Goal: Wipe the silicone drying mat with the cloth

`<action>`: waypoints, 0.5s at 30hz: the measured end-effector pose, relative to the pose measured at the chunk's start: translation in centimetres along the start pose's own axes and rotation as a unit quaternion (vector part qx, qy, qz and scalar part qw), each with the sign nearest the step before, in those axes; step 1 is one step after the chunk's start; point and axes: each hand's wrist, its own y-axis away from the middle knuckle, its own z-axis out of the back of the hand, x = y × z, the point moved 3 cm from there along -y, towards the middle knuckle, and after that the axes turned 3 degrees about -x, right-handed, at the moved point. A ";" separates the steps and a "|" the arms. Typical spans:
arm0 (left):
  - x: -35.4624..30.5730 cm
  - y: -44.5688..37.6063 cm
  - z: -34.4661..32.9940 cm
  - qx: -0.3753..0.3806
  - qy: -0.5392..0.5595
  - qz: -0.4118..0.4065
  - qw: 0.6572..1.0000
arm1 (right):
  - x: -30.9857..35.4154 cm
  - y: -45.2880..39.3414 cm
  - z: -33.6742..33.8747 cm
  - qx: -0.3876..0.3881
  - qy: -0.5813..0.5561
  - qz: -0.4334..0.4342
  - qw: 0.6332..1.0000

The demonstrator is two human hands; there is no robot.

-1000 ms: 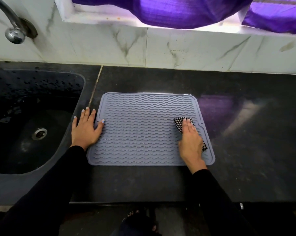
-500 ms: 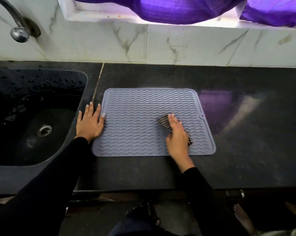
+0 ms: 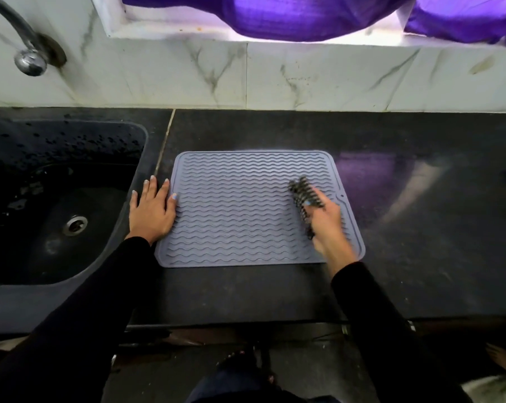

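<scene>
A grey silicone drying mat (image 3: 240,210) with wavy ridges lies flat on the dark countertop. My right hand (image 3: 329,225) rests on the mat's right part and holds a black-and-white checked cloth (image 3: 302,193), which is bunched up and blurred by motion. Flat on the counter, my left hand (image 3: 151,210) presses the mat's left edge with fingers spread, the thumb lying on the mat.
A dark sink (image 3: 57,199) with a metal drain lies to the left, under a tap (image 3: 28,58). Behind the counter (image 3: 420,228) rises a white marble wall (image 3: 275,77), with purple fabric (image 3: 304,16) above it. The counter's front edge runs just below my arms.
My right hand swept the cloth left toward the mat's middle, then back to the right side. The cloth went from flat to bunched. My left hand stayed at the left edge.
</scene>
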 end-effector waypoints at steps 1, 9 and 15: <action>-0.4 0.2 0.4 -0.024 0.003 -0.007 1.000 | 0.6 -0.8 1.0 -0.025 -0.076 -0.036 0.996; -11.2 5.0 1.4 -0.065 0.186 -0.167 0.966 | 2.7 -1.2 3.5 -0.102 0.358 0.214 0.903; -20.4 8.5 -2.3 0.095 0.238 -0.264 0.930 | 0.2 -1.4 2.8 -0.040 0.459 0.228 0.858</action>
